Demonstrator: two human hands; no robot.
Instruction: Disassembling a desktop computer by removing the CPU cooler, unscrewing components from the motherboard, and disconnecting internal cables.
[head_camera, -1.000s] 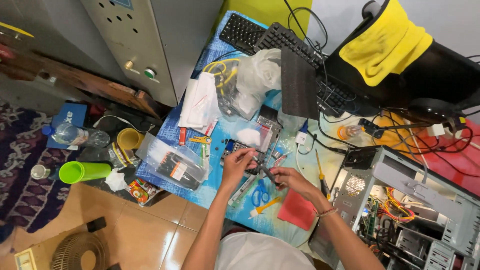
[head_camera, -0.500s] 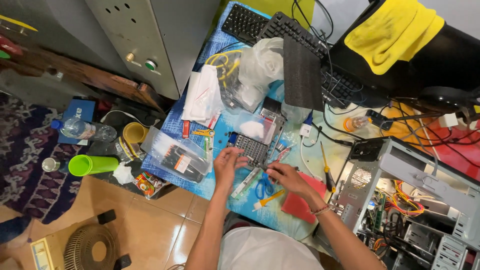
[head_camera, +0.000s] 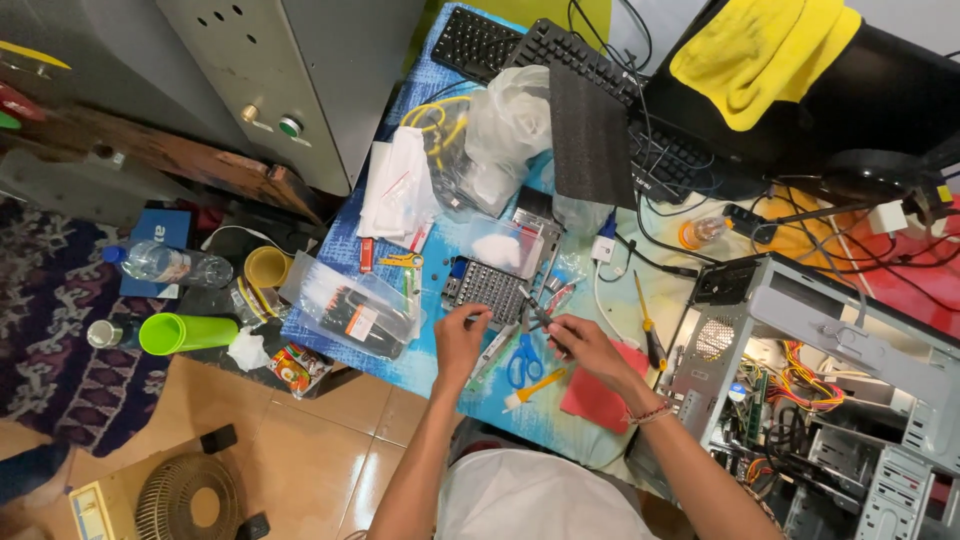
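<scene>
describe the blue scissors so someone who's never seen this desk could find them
Start at the open grey computer case on the right and move left onto the blue table. The scissors lie flat between the person's hands, beside a red cloth. Their blue loop handles set them apart.

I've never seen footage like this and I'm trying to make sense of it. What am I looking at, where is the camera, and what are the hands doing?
The camera sits on a person's head and looks straight down, so you see their own arms. The left hand and right hand meet over a cluttered blue table; the right hand grips a small dark tool, apparently pliers. What the left fingers pinch is too small to tell. Between the hands lie blue-handled scissors; just beyond is a grey perforated metal part. An open computer case stands at the right, keyboards at the far end.
</scene>
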